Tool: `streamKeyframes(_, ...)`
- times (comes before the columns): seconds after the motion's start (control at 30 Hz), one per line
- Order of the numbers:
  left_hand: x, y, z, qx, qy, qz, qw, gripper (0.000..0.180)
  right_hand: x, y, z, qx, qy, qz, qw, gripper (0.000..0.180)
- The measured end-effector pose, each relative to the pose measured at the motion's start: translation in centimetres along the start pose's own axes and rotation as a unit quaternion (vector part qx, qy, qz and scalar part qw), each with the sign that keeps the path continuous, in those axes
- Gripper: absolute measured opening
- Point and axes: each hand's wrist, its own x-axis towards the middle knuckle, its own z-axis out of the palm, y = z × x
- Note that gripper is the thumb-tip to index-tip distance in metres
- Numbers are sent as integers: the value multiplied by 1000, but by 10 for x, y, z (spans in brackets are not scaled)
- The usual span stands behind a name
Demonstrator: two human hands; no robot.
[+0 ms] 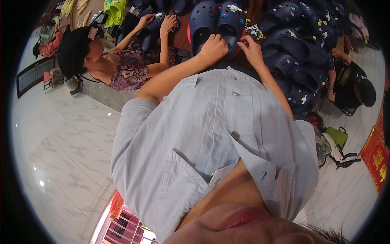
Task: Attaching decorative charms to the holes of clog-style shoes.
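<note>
A pair of navy foam clogs lies side by side in front of me: the left clog (202, 20) and the right clog (230, 24). A white figure charm (235, 8) and small coloured charms sit on the right clog. My left hand (214, 49) is closed with curled fingers over the near, heel end of the pair; what lies under the fingers is hidden. My right hand (251, 49) is beside the right clog's near right edge, thumb and fingers drawn together. Anything between them is too small to make out. Close beyond it is a heap of small charms (254, 31).
Many navy clogs with charms (298, 49) are piled on the right. At my left a co-worker (122, 65) handles another navy clog (149, 34); lime-green clogs (115, 12) lie beyond. Another person (353, 85) sits at the far right, near a green bag (337, 136) on the floor.
</note>
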Motion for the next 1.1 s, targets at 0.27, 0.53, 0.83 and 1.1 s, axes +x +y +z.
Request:
streamKeyframes(0.27,-4,-5,-3,-31,48,-10,998,31,-2,4,2,-4,-6,-13,1000,26)
streamKeyframes(0.53,2,-86,-20,-464,302,-288,781,23,-10,4,0,5,5,-36,999,21)
streamKeyframes(0.83,17,-150,53,-803,293,-315,412,32,2,-37,1,-141,46,-299,942,11)
streamKeyframes(1.1,42,-146,50,-694,272,-355,564,30,25,-61,29,-192,-58,-489,849,19)
